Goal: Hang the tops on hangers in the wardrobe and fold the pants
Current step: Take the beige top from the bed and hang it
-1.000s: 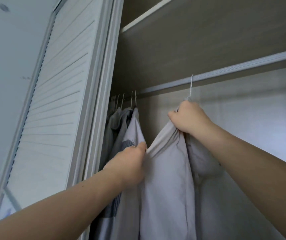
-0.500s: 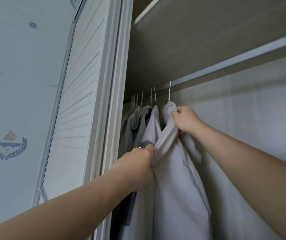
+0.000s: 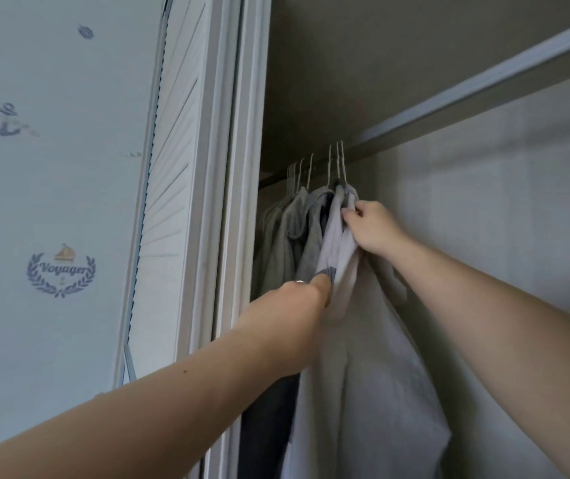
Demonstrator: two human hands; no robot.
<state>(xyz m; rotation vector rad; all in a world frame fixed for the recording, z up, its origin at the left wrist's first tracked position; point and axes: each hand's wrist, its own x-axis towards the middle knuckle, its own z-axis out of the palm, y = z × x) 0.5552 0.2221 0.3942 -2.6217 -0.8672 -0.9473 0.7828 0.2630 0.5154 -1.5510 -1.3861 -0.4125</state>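
Right now your right hand (image 3: 371, 229) pinches the pale top (image 3: 363, 375) just under its hanger hook (image 3: 342, 160), fingers clamped on the collar fabric. Your left hand (image 3: 297, 305) is lower and to the left, fingers curled tight into the same top's shoulder. The top hangs from the rail (image 3: 483, 81) at the right end of the row, touching the grey tops (image 3: 290, 236) beside it. A louvred door (image 3: 173, 167) stands left of the wardrobe opening.
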